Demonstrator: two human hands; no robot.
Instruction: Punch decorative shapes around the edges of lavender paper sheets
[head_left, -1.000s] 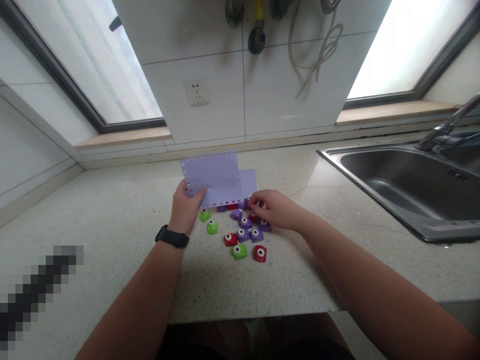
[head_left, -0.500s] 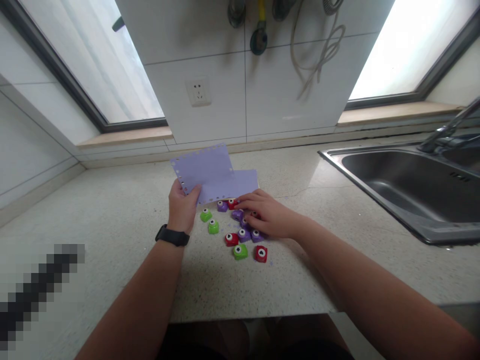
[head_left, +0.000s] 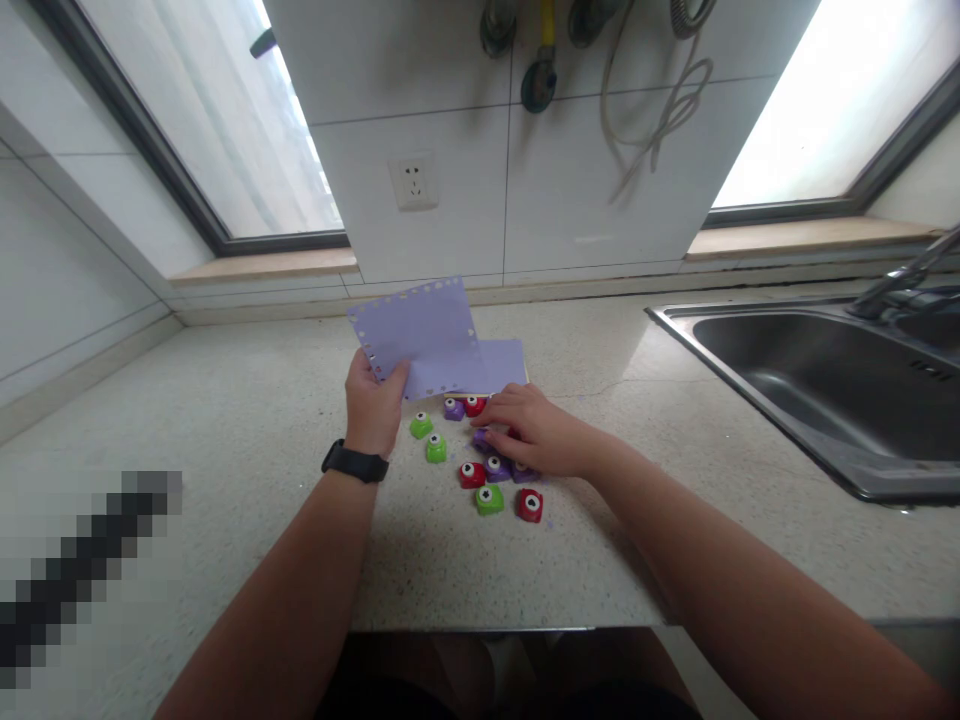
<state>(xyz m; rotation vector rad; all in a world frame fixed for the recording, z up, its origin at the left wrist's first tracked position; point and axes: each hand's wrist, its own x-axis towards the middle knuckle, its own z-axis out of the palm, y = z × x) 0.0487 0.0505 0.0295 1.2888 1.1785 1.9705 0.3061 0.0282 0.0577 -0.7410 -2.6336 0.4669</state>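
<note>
From the head camera, the left hand [head_left: 373,405] pinches the lower left corner of a lilac sheet [head_left: 416,335], thumb on the front and fingers behind, and holds it tilted up off the counter [head_left: 225,420]; small holes run along the sheet's top, left and bottom edges, and its long axis lies roughly left to right, slightly raised at the right. A second lilac sheet [head_left: 504,362] lies flat on the counter just behind and to the right of it. The right hand [head_left: 534,432] rests palm down on a cluster of small punches, fingers curled loosely over the purple ones [head_left: 496,466]; whether they actually grip one cannot be told, since the fingers hide what is under them. The held sheet lies up and to the left of the right fingertips, near but apart. Around the hand sit two green punches [head_left: 428,437], a red punch [head_left: 472,474], a green one [head_left: 489,498] and a red one [head_left: 530,505] nearest the camera. A sink [head_left: 810,370] lies well apart to the right, and a socket [head_left: 413,182] is on the tiled wall.
</note>
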